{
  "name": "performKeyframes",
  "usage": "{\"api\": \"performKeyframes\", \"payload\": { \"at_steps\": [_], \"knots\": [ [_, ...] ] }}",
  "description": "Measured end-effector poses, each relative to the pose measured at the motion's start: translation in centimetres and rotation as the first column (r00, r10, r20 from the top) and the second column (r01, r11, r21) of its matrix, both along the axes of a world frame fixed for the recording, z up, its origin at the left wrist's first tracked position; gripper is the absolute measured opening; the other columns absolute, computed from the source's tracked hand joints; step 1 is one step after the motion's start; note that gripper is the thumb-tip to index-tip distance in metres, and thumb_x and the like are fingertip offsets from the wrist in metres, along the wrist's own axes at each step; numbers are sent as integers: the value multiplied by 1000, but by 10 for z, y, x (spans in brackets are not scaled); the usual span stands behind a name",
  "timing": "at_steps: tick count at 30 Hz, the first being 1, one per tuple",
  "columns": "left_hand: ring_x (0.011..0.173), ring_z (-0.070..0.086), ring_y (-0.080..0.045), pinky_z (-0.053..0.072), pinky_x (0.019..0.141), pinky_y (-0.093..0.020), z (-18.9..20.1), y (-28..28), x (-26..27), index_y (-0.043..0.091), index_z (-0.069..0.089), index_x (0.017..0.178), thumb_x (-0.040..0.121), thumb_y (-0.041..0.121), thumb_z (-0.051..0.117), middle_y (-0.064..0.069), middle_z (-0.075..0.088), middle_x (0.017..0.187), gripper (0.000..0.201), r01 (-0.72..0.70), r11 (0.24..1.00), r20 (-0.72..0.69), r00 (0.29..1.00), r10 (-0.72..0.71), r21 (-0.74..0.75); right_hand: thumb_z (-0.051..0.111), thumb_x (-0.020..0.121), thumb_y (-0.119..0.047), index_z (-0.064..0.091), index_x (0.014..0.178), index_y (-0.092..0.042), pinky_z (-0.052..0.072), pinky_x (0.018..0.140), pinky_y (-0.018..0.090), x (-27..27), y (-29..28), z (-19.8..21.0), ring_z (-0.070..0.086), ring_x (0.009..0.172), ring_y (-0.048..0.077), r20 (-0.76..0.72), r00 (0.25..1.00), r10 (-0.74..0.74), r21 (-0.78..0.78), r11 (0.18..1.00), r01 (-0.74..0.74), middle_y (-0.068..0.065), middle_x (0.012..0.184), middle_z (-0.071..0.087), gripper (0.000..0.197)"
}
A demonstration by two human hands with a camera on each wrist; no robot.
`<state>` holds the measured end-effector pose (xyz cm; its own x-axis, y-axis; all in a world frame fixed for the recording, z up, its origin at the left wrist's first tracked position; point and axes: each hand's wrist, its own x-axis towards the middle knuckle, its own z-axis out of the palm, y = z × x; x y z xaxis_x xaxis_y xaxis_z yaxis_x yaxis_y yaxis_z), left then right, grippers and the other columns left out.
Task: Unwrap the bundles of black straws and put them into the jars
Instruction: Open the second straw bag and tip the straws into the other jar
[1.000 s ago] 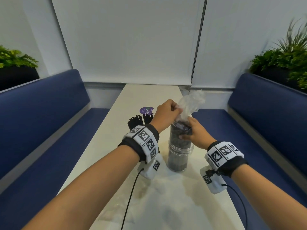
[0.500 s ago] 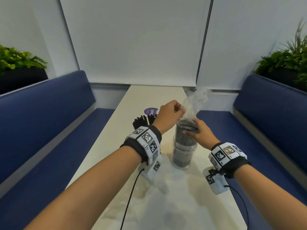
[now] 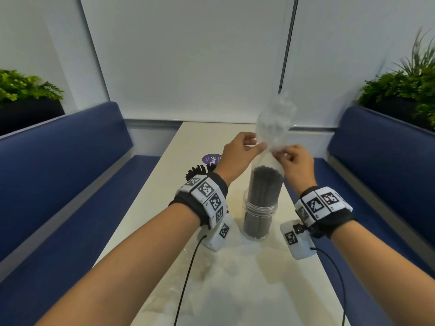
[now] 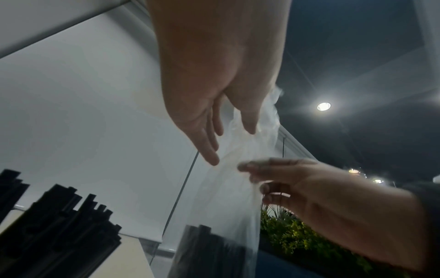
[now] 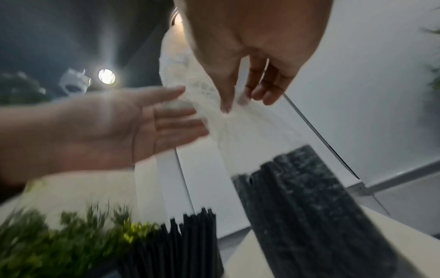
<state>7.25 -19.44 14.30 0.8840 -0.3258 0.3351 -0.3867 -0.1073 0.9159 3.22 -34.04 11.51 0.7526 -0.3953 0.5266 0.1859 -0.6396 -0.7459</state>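
Your right hand [image 3: 295, 161] pinches the neck of the clear plastic wrapper [image 3: 273, 123] between thumb and fingers, directly above the jar [image 3: 259, 208]. Your left hand [image 3: 240, 156], at 9 o'clock of the right one, has its fingers spread and nearly straight; the thumb tip seems to touch the film, though blur in the wrist views makes that contact uncertain. The wrapper's crumpled top billows toward 12 o'clock above both hands, while its lower part runs down as a sleeve around the bundle of black straws [image 3: 264, 184]. That bundle stands upright in the jar, its upper half rising above the rim. At 10 o'clock from the jar, behind your left wrist, more black straws [image 3: 197, 171] fan out. Loose clear film [image 3: 235, 278] lies on the table [image 3: 211, 137] at 6 o'clock.
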Motion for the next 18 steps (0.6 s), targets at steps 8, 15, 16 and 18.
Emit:
{"api": "performKeyframes", "payload": {
  "at_steps": [8, 15, 16, 18],
  "knots": [
    [109, 60, -25, 45, 90, -29, -20, 12, 3, 6, 61, 112, 87, 23, 61, -10, 64, 120, 31, -8, 955, 40, 999, -4, 298, 77, 69, -20, 33, 113, -22, 45, 92, 36, 1, 8, -12, 46, 109, 24, -63, 988, 143, 91, 986, -137, 5, 119, 43, 62],
    [75, 64, -20, 58, 74, -34, -1, 10, 3, 6, 59, 90, 87, 7, 57, -11, 66, 88, 4, -97, 995, 10, 995, 97, 27, 59, 82, 1, 43, 72, -19, 52, 75, 32, 5, 3, 6, 59, 76, 18, -129, 977, 167, -8, 985, -170, -2, 74, 54, 28],
    [72, 63, -19, 57, 70, -30, 1, 10, 2, 8, 56, 89, 87, 6, 56, -11, 65, 86, 2, -95, 996, 14, 995, 95, -6, 57, 81, 6, 43, 67, -22, 52, 79, 39, 8, 0, 12, 60, 73, 17, -68, 988, 138, 44, 990, -135, -3, 70, 53, 35],
    [67, 63, -16, 54, 59, -20, 7, 9, -1, 9, 50, 96, 88, 4, 54, -9, 64, 82, 10, -83, 994, 24, 996, 85, -65, 53, 78, 11, 42, 64, -24, 52, 75, 36, 10, -2, 25, 58, 71, 21, 4, 996, 87, 90, 992, -87, 2, 70, 53, 40]
  ]
}}
